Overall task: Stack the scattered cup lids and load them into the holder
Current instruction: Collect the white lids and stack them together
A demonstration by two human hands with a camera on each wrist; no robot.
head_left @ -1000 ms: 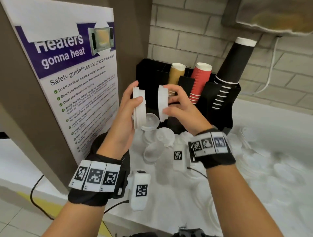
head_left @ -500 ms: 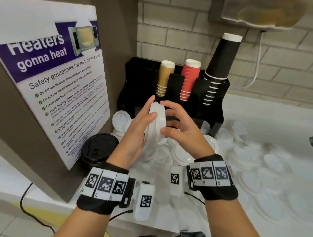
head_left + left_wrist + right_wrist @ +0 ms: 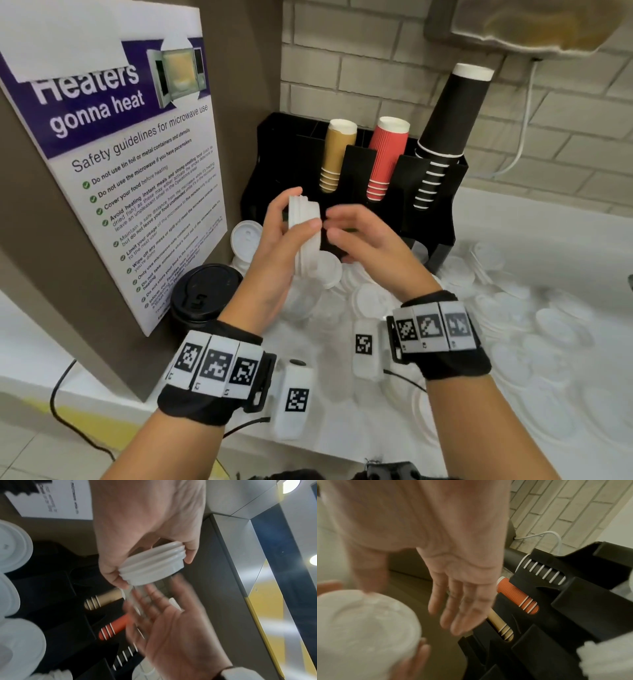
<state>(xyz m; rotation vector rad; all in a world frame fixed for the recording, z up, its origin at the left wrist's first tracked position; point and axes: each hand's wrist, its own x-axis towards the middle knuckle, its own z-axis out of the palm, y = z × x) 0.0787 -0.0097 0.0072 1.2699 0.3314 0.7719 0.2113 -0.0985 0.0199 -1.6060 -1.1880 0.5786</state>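
Note:
My left hand (image 3: 294, 219) grips a short stack of white cup lids (image 3: 306, 229) on edge, thumb on one side and fingers on the other; the same stack (image 3: 152, 566) shows in the left wrist view and blurred (image 3: 363, 627) in the right wrist view. Just to the right of the stack, my right hand (image 3: 346, 229) is open with straight fingers (image 3: 464, 609) and holds nothing. Behind both hands stands the black holder (image 3: 442, 212). Several loose white lids (image 3: 373, 301) lie scattered on the white counter below and to the right.
The holder carries tan (image 3: 337, 154), red (image 3: 388, 157) and black (image 3: 445, 126) cup stacks. A black-lidded cup (image 3: 202, 291) stands at the left by a brown cabinet with a microwave poster (image 3: 120, 171). A brick wall (image 3: 370, 68) is behind.
The two lid stacks, held apart a second ago, have been pushed together into one stack. My right hand has let go and drawn slightly right; the left keeps the stack.

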